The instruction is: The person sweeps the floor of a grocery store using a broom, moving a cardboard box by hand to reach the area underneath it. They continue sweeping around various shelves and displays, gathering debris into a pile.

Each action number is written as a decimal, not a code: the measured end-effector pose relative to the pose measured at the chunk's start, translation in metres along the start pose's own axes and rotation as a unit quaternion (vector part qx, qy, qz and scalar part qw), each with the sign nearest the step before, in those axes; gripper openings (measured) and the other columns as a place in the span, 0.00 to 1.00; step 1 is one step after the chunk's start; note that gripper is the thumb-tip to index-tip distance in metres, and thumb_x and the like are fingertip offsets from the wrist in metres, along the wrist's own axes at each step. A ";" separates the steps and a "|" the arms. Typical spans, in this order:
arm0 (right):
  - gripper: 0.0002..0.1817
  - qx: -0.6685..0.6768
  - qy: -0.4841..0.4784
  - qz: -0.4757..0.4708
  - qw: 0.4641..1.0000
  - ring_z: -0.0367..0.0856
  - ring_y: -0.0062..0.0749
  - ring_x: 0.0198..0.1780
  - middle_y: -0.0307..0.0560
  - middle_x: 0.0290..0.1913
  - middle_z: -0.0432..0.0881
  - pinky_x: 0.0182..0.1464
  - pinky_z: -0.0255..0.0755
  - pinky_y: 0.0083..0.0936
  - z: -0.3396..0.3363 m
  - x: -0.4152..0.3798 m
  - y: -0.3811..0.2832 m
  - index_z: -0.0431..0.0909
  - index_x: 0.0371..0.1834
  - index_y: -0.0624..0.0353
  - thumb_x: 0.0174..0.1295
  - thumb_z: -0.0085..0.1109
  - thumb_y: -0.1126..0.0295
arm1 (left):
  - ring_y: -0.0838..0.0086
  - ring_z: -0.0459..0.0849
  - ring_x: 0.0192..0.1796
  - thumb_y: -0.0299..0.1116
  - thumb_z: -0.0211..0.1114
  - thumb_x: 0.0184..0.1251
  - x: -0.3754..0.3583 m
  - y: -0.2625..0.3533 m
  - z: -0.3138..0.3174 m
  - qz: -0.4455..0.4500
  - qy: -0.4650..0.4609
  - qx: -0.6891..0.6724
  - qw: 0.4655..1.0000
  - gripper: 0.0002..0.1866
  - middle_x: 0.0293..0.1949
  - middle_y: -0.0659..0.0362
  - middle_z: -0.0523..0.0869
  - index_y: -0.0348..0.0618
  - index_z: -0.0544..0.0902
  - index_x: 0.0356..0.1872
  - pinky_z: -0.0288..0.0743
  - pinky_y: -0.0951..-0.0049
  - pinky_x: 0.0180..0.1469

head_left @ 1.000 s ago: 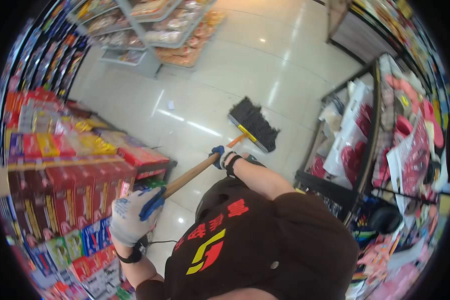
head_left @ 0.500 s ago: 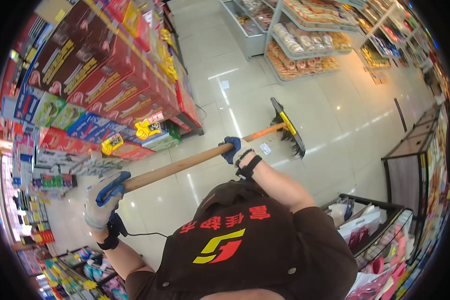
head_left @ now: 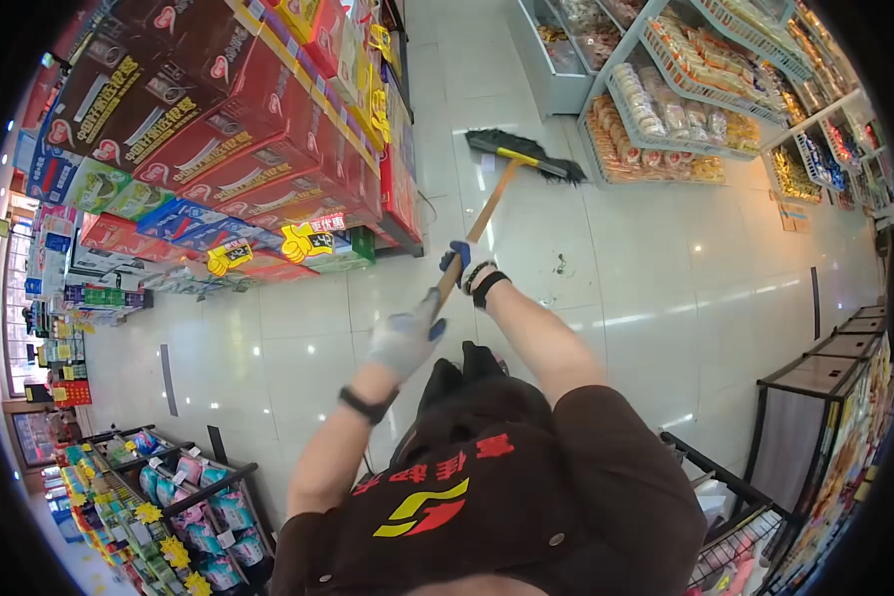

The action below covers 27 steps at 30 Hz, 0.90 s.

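Note:
I hold a long wooden-handled broom (head_left: 486, 214) stretched out ahead of me over the pale tiled floor. Its black bristle head (head_left: 526, 156) with a yellow collar rests on the floor far in front, near the foot of a snack shelf. My left hand (head_left: 405, 338), in a white and blue work glove, grips the near end of the handle. My right hand (head_left: 467, 264), gloved the same way and with a black wrist strap, grips the handle a little further up. A small dark speck of dirt (head_left: 560, 264) lies on the tiles to the right of my right hand.
A tall stack of red boxed goods (head_left: 258, 129) stands on the left with yellow price tags. Wire shelves of packaged snacks (head_left: 685, 109) line the far right. A black rack (head_left: 815, 397) stands at lower right, and a low display of packets (head_left: 169, 497) at lower left.
The broom has swung from pointing right to pointing straight ahead, its head now further away by the snack shelf. My left hand came up close behind my right hand. My view turned left.

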State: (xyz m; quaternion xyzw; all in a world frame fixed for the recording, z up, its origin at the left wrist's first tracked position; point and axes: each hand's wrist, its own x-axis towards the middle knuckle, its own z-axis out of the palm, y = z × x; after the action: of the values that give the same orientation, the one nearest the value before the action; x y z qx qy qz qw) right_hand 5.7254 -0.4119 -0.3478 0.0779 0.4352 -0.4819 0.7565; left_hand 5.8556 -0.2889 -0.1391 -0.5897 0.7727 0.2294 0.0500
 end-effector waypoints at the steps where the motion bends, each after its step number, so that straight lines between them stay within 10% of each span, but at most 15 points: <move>1: 0.06 0.003 0.013 0.019 1.000 0.72 0.34 0.19 0.44 0.18 0.71 0.25 0.72 0.32 -0.014 0.009 0.010 0.65 0.29 0.57 0.55 0.53 0.71 | 0.56 0.82 0.38 0.45 0.51 0.62 0.030 0.009 0.024 -0.001 -0.067 0.066 0.996 0.27 0.38 0.47 0.82 0.47 0.62 0.62 0.74 0.59 0.40; 5: 0.06 -0.051 0.042 0.058 0.996 0.71 0.37 0.17 0.45 0.17 0.71 0.21 0.70 0.34 -0.039 -0.005 0.037 0.67 0.29 0.57 0.55 0.53 0.69 | 0.57 0.82 0.37 0.47 0.47 0.63 0.023 0.011 0.069 0.012 -0.121 0.115 0.986 0.28 0.36 0.47 0.82 0.48 0.59 0.63 0.72 0.55 0.39; 14: 0.06 -0.025 0.033 0.076 0.996 0.71 0.37 0.18 0.46 0.17 0.71 0.24 0.71 0.31 -0.048 -0.023 0.122 0.67 0.21 0.58 0.49 0.53 0.75 | 0.60 0.82 0.31 0.47 0.52 0.60 -0.128 -0.014 -0.039 0.001 -0.148 0.120 0.982 0.28 0.28 0.54 0.82 0.45 0.64 0.60 0.73 0.59 0.34; 27: 0.04 0.124 0.087 0.290 0.945 0.76 0.42 0.30 0.49 0.28 0.74 0.38 0.75 0.35 0.007 -0.160 0.229 0.68 0.30 0.61 0.52 0.50 0.77 | 0.61 0.78 0.24 0.32 0.64 0.41 -0.331 -0.091 -0.158 -0.021 0.170 -0.034 0.985 0.19 0.25 0.56 0.82 0.45 0.82 0.40 0.68 0.68 0.31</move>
State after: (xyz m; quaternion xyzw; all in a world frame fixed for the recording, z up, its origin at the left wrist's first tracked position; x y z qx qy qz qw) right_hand 5.8870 -0.1898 -0.2948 0.3359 0.3947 -0.2837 0.8068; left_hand 6.0700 -0.0786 0.0895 -0.6377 0.7491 0.1509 -0.0972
